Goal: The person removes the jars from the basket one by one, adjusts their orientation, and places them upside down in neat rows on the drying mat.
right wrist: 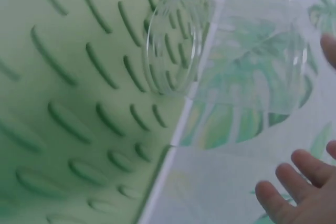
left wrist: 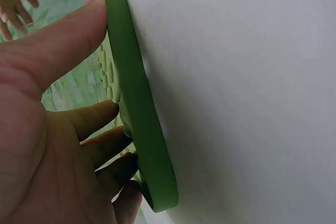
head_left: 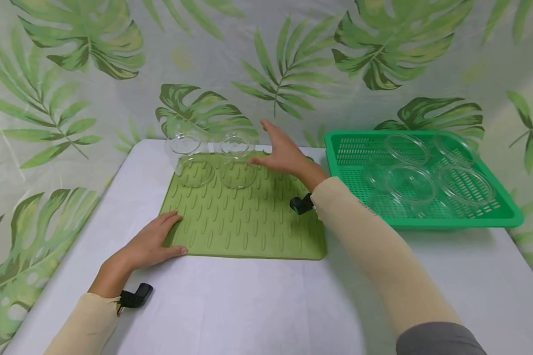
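Two clear cups stand rim-down at the back left of a ribbed green drying mat [head_left: 248, 227], the left cup [head_left: 194, 172] beside the right cup [head_left: 237, 172]. My right hand [head_left: 285, 154] is raised just right of the right cup, its fingers spread and holding nothing. The right wrist view shows a gap between that hand and the clear cup [right wrist: 252, 61]. At the mat's front left corner rests my left hand [head_left: 148, 244]. In the left wrist view, its thumb and fingers touch the mat's edge [left wrist: 139, 98].
A green perforated basket [head_left: 444, 222] sits at the right, holding several clear cups [head_left: 409, 185]. White cloth [head_left: 240, 305] covers the table. A leaf-patterned curtain [head_left: 288, 59] hangs behind, close to the table's back edge.
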### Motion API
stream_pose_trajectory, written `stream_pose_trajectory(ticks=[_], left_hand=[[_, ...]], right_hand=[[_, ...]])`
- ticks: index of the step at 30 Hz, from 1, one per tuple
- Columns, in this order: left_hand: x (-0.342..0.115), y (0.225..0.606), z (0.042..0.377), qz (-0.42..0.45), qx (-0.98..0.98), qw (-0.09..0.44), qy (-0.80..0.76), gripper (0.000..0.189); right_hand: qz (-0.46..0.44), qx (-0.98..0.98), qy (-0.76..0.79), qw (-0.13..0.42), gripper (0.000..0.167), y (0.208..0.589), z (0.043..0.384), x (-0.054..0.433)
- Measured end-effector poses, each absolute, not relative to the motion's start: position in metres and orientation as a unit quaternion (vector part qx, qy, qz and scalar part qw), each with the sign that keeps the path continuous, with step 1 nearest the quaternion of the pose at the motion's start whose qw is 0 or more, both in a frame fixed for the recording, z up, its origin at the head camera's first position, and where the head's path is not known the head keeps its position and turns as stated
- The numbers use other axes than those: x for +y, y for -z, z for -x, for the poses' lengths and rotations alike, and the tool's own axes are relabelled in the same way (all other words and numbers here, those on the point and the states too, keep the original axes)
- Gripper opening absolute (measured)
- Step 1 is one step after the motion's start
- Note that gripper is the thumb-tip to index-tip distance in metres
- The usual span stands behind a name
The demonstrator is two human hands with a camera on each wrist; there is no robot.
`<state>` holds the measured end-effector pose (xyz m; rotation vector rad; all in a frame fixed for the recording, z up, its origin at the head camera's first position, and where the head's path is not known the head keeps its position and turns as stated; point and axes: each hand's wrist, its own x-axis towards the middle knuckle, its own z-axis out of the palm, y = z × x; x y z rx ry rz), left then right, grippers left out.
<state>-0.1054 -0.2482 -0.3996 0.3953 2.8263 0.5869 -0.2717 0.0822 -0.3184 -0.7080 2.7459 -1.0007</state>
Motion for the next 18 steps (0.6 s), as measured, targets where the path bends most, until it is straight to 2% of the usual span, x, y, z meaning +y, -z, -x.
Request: stream_pose_trajectory(ticks=[4, 10, 18], left_hand=[[-0.248, 0.398, 0.106, -0.132, 0.963, 0.118, -0.202, 0.085], [-0.247, 0.397, 0.106, -0.13, 0.963, 0.12, -0.202, 0.085], [-0.249, 0.398, 0.104, -0.136, 0.964, 0.112, -0.201, 0.084]], right_hand=[[0.263, 0.917, 0.298, 0.027, 0.091, 0.303, 0.261, 0.093], [0.31, 0.908, 0.28, -0.009, 0.087, 0.277, 0.237, 0.122], [0.375, 0.886, 0.24, -0.13, 0.08, 0.25, 0.194, 0.175]])
